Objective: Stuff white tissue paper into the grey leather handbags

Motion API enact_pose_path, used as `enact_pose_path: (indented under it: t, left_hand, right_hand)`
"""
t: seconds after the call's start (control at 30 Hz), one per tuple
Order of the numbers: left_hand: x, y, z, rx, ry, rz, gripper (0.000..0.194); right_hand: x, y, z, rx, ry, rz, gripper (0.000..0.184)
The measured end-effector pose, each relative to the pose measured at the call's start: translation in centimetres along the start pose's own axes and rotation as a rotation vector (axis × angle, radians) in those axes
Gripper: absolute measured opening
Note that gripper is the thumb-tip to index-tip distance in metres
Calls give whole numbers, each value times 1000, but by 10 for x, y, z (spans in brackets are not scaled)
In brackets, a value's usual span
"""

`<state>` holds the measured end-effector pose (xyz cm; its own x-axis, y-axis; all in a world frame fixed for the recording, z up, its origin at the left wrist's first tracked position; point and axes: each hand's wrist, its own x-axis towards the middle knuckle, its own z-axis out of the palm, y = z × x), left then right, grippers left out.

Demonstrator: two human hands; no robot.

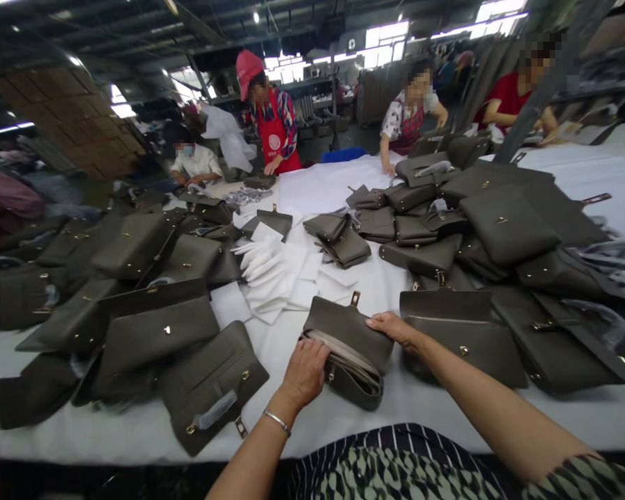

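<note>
Right now we have both hands on one dark olive handbag (350, 347) that lies on the white-covered table (448, 410) just in front of us. Our left hand (306, 371), with a thin bracelet (277, 421) at the wrist, is at the bag's open mouth; its fingers curl down into the opening, so we cannot see their tips, and they grip the near edge where the pale lining shows. Our right hand (394, 328) rests on the far right corner of the flap, fingers laid fairly flat and close together, pressing on the leather rather than closing around it. A small brass clasp (355, 298) stands up at the bag's far edge.

Just beyond the bag lies a loose stack of white paper sheets (271, 274), some folded, spread across the middle of the table. To our left is a heap of the same olive bags (156, 326), several lying flat with flaps up, one near the table edge with a pale strap. To our right another heap (500, 229) is piled higher, the nearest bag touching our right forearm.

Across the table four other people work: one in a red cap and apron (271, 125), one in a white top (194, 161), and two more (414, 111) at the far right.
</note>
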<state>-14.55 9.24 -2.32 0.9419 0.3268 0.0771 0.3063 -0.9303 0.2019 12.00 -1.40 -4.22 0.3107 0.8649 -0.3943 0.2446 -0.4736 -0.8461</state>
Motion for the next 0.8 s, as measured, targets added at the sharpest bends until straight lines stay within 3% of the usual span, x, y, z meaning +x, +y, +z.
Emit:
enact_pose_path:
  t: [0.17, 0.27, 0.43, 0.57, 0.67, 0.73, 0.8]
  left_hand:
    - [-3, 3, 11, -187, 183, -162, 62]
    - [-6, 4, 13, -244, 235, -207, 62]
    - [-15, 5, 19, -194, 311, -186, 51]
    - [-16, -3, 25, -206, 337, -197, 56]
    - [-11, -15, 36, -229, 348, -187, 68]
    - [-9, -25, 46, -237, 375, -144, 72]
    - [-8, -36, 56, -236, 404, -135, 66]
  right_hand:
    - [27, 32, 22, -336, 46, 146, 39]
    - [29, 30, 46, -494, 50, 77, 23]
    - [19, -5, 55, -595, 70, -253, 29]
    - [6, -47, 62, -631, 7, -469, 24]
    - [8, -67, 86, -735, -126, -588, 46]
    - [15, -70, 103, -832, -184, -589, 53]
    - [22, -69, 115, -845, -213, -514, 46]
